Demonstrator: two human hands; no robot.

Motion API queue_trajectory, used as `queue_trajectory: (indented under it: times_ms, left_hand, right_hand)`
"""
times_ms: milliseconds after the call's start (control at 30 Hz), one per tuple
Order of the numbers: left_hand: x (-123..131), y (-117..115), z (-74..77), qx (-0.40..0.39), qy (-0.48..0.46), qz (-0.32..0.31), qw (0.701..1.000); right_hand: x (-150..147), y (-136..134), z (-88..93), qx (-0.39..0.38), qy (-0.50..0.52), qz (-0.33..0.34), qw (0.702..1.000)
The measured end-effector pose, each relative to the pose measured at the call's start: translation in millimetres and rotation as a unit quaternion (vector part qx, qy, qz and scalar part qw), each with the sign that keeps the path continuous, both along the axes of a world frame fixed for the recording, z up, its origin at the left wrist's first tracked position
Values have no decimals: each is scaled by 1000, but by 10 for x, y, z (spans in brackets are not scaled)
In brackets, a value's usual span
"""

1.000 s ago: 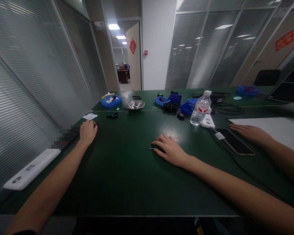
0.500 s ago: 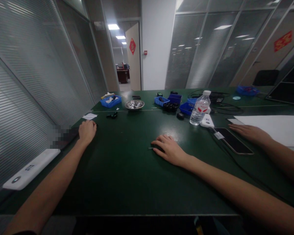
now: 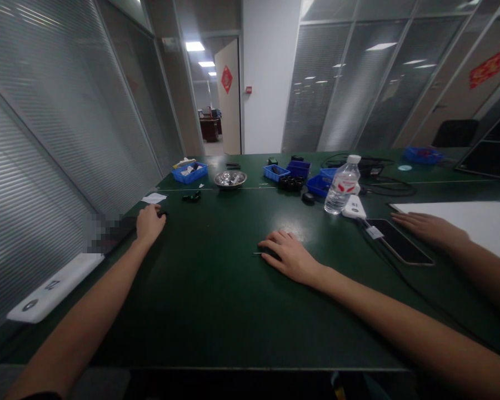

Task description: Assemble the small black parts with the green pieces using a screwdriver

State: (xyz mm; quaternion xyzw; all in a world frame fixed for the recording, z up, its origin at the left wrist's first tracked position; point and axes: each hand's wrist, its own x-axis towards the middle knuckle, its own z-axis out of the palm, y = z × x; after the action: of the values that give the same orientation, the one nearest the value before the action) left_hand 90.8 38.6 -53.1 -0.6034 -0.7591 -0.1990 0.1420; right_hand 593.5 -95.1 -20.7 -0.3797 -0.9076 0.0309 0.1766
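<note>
My left hand (image 3: 150,223) is at the table's left side, its fingers closed around a small black object (image 3: 162,213) that shows only in part. A white paper slip (image 3: 154,198) lies just beyond it. Low on the table, my right hand (image 3: 290,258) rests palm down with curled fingers. A thin metal-shafted tool (image 3: 257,253) pokes out leftward between thumb and forefinger; the palm hides the rest. A small black part (image 3: 191,196) lies beyond my left hand, near a round metal dish (image 3: 230,179) of small pieces.
Blue trays (image 3: 190,173) with parts stand at the back left and centre. A water bottle (image 3: 342,186), a white power strip (image 3: 354,208) and a phone (image 3: 400,242) are on the right. Another person's hand (image 3: 431,229) lies by white paper (image 3: 487,222). Another white strip (image 3: 56,289) borders the left.
More of the small black object shows at my left fingertips. My right hand stays put. The white paper by the other person's hand has shifted nearer. The view has turned slightly left.
</note>
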Motion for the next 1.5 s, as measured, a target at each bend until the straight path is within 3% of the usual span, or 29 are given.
queue_trajectory:
  times_ms: [1200, 1367, 1500]
  left_hand:
    - [147, -83, 129, -62, -19, -14, 998]
    - [350, -142, 304, -36, -54, -55, 996]
    - [860, -297, 507, -40, -88, -162, 982]
  right_hand:
    - [28, 26, -38, -7, 16, 5, 1000]
    - [30, 19, -19, -10, 23, -2, 1000]
    - [26, 30, -15, -15, 26, -2, 1000]
